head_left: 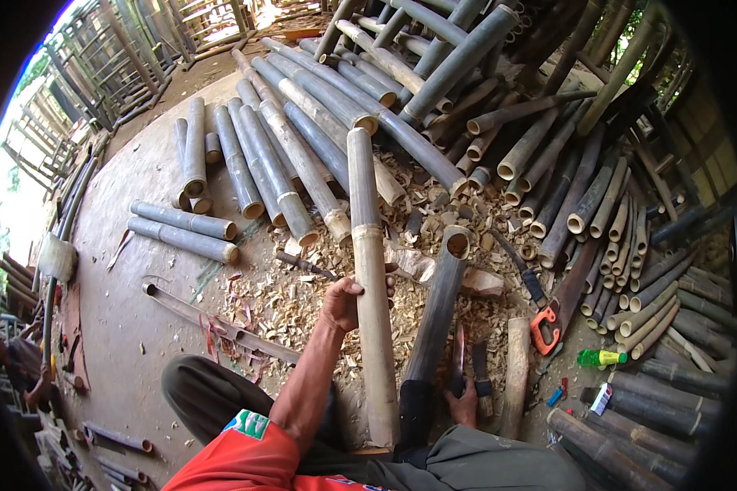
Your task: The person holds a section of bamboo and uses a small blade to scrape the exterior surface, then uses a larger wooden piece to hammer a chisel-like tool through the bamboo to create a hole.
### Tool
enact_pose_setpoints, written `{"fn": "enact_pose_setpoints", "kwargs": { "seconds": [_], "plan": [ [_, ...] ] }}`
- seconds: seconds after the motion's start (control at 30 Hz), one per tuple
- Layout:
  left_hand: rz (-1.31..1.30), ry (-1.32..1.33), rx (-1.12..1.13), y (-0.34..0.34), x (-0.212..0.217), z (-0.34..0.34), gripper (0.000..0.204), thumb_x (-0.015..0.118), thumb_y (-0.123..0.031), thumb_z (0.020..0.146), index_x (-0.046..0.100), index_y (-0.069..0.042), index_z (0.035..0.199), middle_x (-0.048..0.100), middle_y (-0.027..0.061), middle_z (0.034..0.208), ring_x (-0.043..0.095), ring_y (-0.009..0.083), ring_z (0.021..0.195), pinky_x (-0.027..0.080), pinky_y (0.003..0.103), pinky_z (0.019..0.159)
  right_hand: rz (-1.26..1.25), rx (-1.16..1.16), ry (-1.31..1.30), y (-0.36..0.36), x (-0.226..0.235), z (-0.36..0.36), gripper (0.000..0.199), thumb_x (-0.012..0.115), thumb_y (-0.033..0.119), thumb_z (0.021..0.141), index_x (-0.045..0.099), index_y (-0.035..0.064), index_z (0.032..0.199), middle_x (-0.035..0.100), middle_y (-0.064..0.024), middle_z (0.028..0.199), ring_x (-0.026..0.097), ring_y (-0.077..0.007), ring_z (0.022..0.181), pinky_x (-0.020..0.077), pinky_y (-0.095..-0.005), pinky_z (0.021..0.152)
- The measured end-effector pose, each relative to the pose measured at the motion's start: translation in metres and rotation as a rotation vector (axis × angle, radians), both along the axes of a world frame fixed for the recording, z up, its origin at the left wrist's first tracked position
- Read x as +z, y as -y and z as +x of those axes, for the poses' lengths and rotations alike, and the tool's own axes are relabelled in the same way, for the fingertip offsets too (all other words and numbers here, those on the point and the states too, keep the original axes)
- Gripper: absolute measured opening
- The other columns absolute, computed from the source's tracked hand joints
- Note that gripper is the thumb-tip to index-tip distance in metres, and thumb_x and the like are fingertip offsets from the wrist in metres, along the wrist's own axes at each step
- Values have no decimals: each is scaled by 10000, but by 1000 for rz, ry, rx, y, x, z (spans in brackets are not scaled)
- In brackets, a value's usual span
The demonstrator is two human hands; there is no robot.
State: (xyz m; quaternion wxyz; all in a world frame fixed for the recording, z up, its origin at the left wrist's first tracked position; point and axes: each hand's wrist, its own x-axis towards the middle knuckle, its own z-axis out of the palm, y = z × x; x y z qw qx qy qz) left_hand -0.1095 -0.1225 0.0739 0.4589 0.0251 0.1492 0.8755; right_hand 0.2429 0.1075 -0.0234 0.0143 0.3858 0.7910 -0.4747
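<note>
My left hand point(341, 304) is closed around a long pale bamboo pole point(370, 270), held nearly upright in front of me between my knees. My right hand point(463, 404) is low beside my right leg, its fingers around the base of a machete point(458, 356) whose blade points away from me. Part of that grip is hidden by the hand itself. Just right of it lies a second blade point(480, 368) with a wooden handle. A dark bamboo pole point(431, 323) leans between my legs and the chips, its open end facing up.
Wood chips point(303, 335) cover the ground ahead, with a knife point(303, 263) among them. Stacked bamboo poles point(319, 106) fill the back and right. An orange-handled saw point(546, 326), a green bottle point(601, 358) and a blue lighter point(555, 396) lie on the right. A split bamboo point(221, 325) lies left.
</note>
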Motion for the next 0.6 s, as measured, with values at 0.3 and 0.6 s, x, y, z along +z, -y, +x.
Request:
{"fn": "enact_pose_setpoints", "kwargs": {
  "seconds": [0.3, 0.6],
  "plan": [
    [-348, -157, 82, -1, 18, 2, 842, 788, -132, 757, 410, 6, 1497, 643, 169, 1264, 662, 302, 1145, 580, 458, 999, -32, -34, 21, 3, 20, -5, 575, 811, 110, 793, 560, -35, 1290, 677, -218, 1125, 656, -335, 1069, 491, -405, 963],
    [-821, -482, 258, -13, 24, -10, 840, 903, -66, 707, 487, 36, 1430, 662, 149, 1189, 661, 254, 1080, 559, 431, 987, -17, -20, -39, 4, 8, -1, 542, 779, 47, 819, 545, -48, 1299, 666, -227, 1162, 650, -330, 1100, 478, -391, 985]
  ]
}}
